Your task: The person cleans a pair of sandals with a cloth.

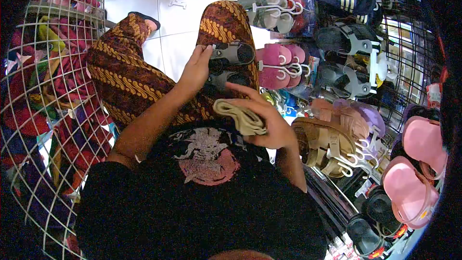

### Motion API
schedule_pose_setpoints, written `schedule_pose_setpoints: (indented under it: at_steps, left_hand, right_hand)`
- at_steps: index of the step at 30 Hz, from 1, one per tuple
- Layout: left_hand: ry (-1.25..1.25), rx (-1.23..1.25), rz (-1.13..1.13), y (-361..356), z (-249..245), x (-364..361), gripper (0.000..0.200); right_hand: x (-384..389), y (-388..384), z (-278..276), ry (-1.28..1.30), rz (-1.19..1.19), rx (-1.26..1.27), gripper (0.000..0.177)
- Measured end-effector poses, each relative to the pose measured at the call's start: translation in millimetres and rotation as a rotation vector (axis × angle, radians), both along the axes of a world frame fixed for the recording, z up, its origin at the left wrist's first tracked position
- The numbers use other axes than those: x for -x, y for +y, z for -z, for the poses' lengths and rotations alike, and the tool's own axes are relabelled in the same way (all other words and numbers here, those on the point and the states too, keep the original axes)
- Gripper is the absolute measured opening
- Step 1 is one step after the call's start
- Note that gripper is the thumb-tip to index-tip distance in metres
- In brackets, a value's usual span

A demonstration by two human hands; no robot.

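While the left hand (195, 71) pinches a dark grey sandal (233, 54) against the batik-clad knee (226, 21), the right hand (270, 124) clasps a beige sandal (240, 117) just below. The dark grey sandal lies crosswise, nearer the left hand.

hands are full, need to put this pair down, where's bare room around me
Only the white tiled floor is bare, between the wire basket on the left and the sandal rack on the right, past the batik-clad legs. Rack and basket are both crammed. The left hand holds grey sandals, the right hand a beige item.
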State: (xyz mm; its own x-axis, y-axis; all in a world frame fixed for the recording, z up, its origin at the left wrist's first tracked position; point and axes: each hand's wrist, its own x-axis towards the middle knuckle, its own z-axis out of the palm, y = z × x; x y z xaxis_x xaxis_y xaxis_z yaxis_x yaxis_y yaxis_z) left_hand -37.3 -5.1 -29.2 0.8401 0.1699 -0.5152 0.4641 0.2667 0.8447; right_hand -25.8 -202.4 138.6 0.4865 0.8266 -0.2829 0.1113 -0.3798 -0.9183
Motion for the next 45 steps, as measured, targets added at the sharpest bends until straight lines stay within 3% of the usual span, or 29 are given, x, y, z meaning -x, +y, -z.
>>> schedule_pose_setpoints:
  at_steps: [5, 8, 9, 12, 13, 16, 17, 21, 26, 29, 30, 31, 32, 33, 34, 37, 38, 39, 40, 42, 45]
  left_hand:
    - [-0.122, -0.048, -0.017, -2, 3, 3, 0.035]
    - [-0.096, -0.237, 0.014, 2, -24, 1, 0.036]
    - [-0.118, -0.254, 0.007, 1, -25, 1, 0.036]
    - [-0.168, -0.304, 0.001, -2, -23, 1, 0.037]
    - [-0.176, -0.322, 0.005, -2, -18, 1, 0.037]
    - [-0.217, -0.332, -0.006, -1, -15, 1, 0.036]
    - [-0.233, -0.327, -0.013, -2, -15, 1, 0.035]
    - [-0.229, -0.261, -0.045, -1, -22, 1, 0.033]
    - [-0.265, -0.214, -0.095, -2, -6, 2, 0.034]
    - [-0.287, -0.345, -0.082, 3, -15, 1, 0.035]
    - [-0.313, -0.429, -0.047, 3, 5, -1, 0.035]
    - [-0.151, -0.246, -0.105, 2, -2, -3, 0.037]
    - [-0.503, -0.587, -0.046, 4, 27, 1, 0.038]
    - [-0.273, -0.57, 0.003, 5, 18, 1, 0.038]
    - [-0.179, -0.387, -0.095, 4, -2, -1, 0.035]
    - [-0.188, -0.335, -0.114, 8, -21, -3, 0.034]
    - [-0.253, -0.218, -0.133, 9, -13, -4, 0.034]
    - [-0.21, -0.22, -0.154, 9, -10, -5, 0.032]
    - [-0.357, -0.396, -0.163, 9, -11, -3, 0.031]
    - [-0.281, -0.074, -0.134, -2, 68, 1, 0.029]
    - [-0.2, -0.239, -0.135, 11, -15, -9, 0.027]
  right_hand:
    - [2, 7, -10, 0.047, -0.013, -0.011, 0.08]
    - [2, -17, -7, 0.21, 0.319, -0.041, 0.082]
    - [-1, -25, -11, -0.064, 0.242, 0.092, 0.078]
    - [10, -49, 1, 0.08, 0.522, 0.351, 0.074]
    - [8, -48, 0, 0.117, 0.558, 0.321, 0.072]
    - [15, -44, 13, 0.063, 0.563, 0.329, 0.074]
    - [18, -41, 5, 0.234, 0.572, 0.312, 0.076]
    - [19, -25, 8, -0.076, 0.386, 0.232, 0.079]
    - [20, -3, 3, -0.055, 0.367, 0.144, 0.072]
    - [30, 9, -2, -0.061, 0.341, 0.119, 0.068]
    - [28, 14, -3, -0.068, 0.319, 0.097, 0.067]
    - [26, 18, 0, -0.11, 0.263, 0.093, 0.067]
    - [23, 20, 3, -0.164, 0.204, 0.083, 0.067]
    - [24, 23, 7, -0.133, 0.221, 0.078, 0.066]
    - [22, 24, 11, -0.104, 0.239, 0.066, 0.065]
    - [16, 24, 14, 0.011, 0.257, -0.022, 0.063]
    - [15, 22, 18, 0.077, 0.278, -0.058, 0.062]
    - [16, 16, 28, 0.057, 0.276, -0.041, 0.061]
    - [10, 20, 24, 0.058, 0.259, -0.056, 0.06]
    - [4, 23, 24, -0.038, 0.234, 0.033, 0.059]
    - [1, 8, 63, -0.09, 0.282, 0.017, 0.058]
